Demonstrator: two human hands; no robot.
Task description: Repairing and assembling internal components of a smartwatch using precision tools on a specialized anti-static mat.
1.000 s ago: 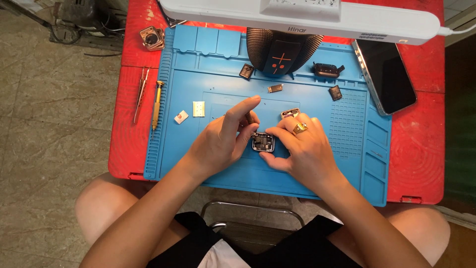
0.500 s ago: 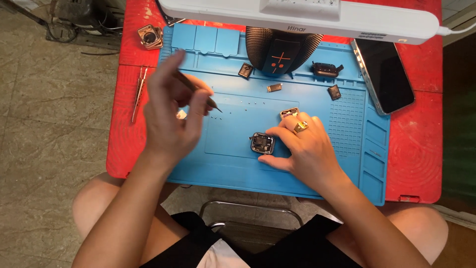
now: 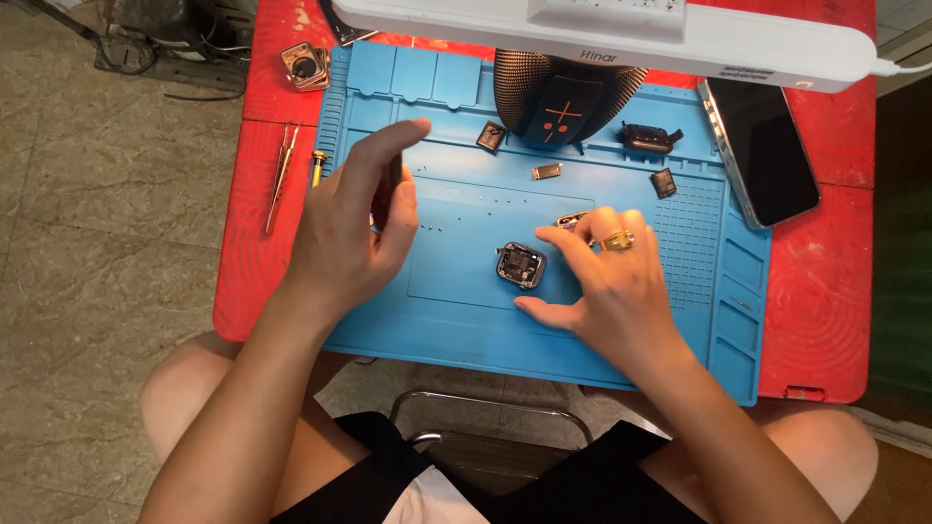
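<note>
The right hand (image 3: 607, 291) is laid flat on the blue work mat (image 3: 466, 320), fingers spread; its forefinger touches the right edge of a small square opened watch body (image 3: 521, 265), which lies on the mat's middle. The left hand (image 3: 354, 228) is raised over the mat's left part, fingers curled around a thin dark tool (image 3: 395, 180), mostly hidden. Tweezers (image 3: 280, 177) and a yellow-tipped screwdriver (image 3: 316, 167) lie on the red table (image 3: 825, 291) beside the mat's left edge. A dark phone (image 3: 760, 150) rests at the mat's right.
</note>
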